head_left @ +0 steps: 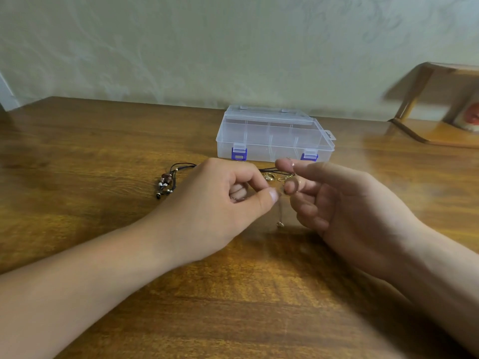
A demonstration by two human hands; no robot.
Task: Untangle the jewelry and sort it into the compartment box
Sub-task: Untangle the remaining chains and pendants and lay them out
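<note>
A clear plastic compartment box point(272, 136) with blue latches stands closed at the back of the wooden table. In front of it my left hand point(223, 203) pinches a thin chain point(280, 213) between thumb and forefinger; the chain's end with a small bead hangs down. My right hand point(334, 200) pinches the other part of the same chain with a small ring on it, just right of my left thumb. A black cord necklace with beads point(167, 181) lies left of my left hand. Small gold pieces point(272, 176) lie between the hands and the box.
The wooden table point(103, 156) reaches to a pale wall. A wooden stand point(438, 120) sits at the far right, with a red-and-white item under it.
</note>
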